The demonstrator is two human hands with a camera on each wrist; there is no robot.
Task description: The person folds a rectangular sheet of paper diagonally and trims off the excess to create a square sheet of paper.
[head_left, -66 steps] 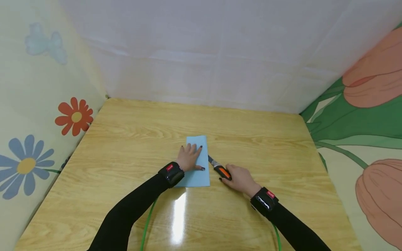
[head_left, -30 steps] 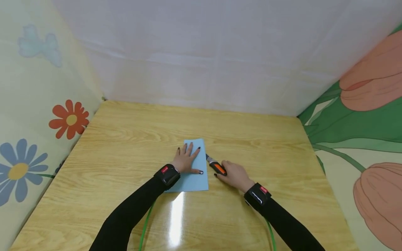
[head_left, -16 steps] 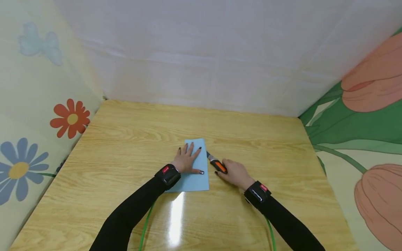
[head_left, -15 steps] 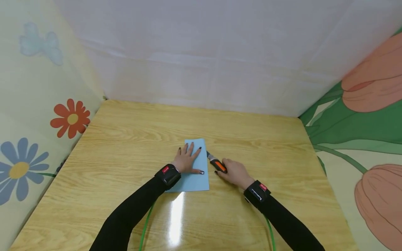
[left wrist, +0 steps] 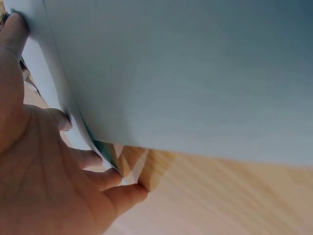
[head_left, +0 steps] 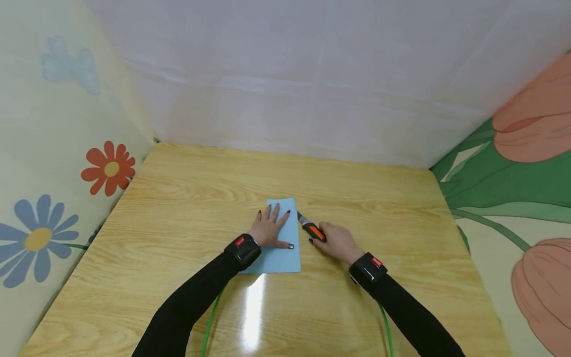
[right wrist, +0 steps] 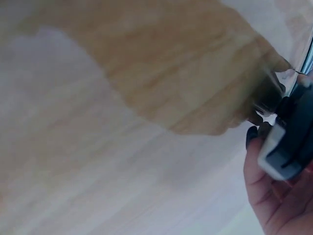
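Observation:
A folded sheet of light blue paper [head_left: 283,260] lies on the wooden table. My left hand [head_left: 269,233] presses on it with the fingers spread flat and the thumb pointing to its right edge. From the left wrist view, the upper layer of the paper [left wrist: 186,78] stands raised beside the left hand [left wrist: 54,171]. My right hand [head_left: 339,242] grips the black and orange handle of a utility knife [head_left: 314,230], its blade tip right at the paper's right edge, near the far end. Part of the knife's dark handle [right wrist: 293,137] also shows in the right wrist view, held by the right hand [right wrist: 281,205].
The wooden table [head_left: 200,183] meets a white cloth [head_left: 285,89] at its far edge. Flower-printed walls stand left and right. A green cable [head_left: 211,317] runs back from the left wrist, another [head_left: 387,327] from the right.
The right hand has slid the knife away from the body along the paper's right edge. The left hand stays pressed on the paper. The head view has shifted a little.

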